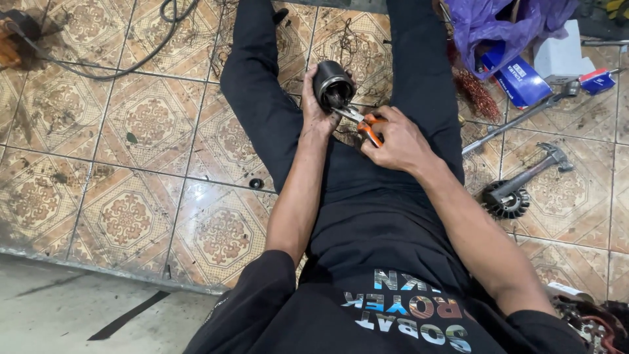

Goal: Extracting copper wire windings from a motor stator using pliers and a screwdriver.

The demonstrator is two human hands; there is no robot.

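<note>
Head view, looking down at a person sitting on a tiled floor [124,124] with legs spread apart.

Black metal cylinder [331,82] held up between the knees, open end tipped toward the camera, shiny ring around its mouth. Left hand [316,108] wrapped around it from below and from the side, fingers curled tight on the dark shell. Pliers [359,120] with orange handles poked into the open end, metal tips inside the hole. Right hand [398,143] squeezed closed around the orange handles, just beside the left hand, almost touching it. What the tips grabbed inside could not be told.

Black trousers [262,105] under both hands, black shirt [393,308] lower down with bright letters on it. Bits of thin wire scattered on the tiles behind the cylinder. Small black ring [256,183] lay on the floor near the left leg.

Off to the right, a hammer [531,172] lay with its handle across a round toothed part [506,204]. Long metal wrench [517,118] lay above it, slanted. Bundle of copper wire [475,92] sat beside the right leg. Blue boxes [521,80] and a purple plastic bag [498,23] farther back, well apart from the hands. Black cable [118,71] snaked across the tiles at the far left.
</note>
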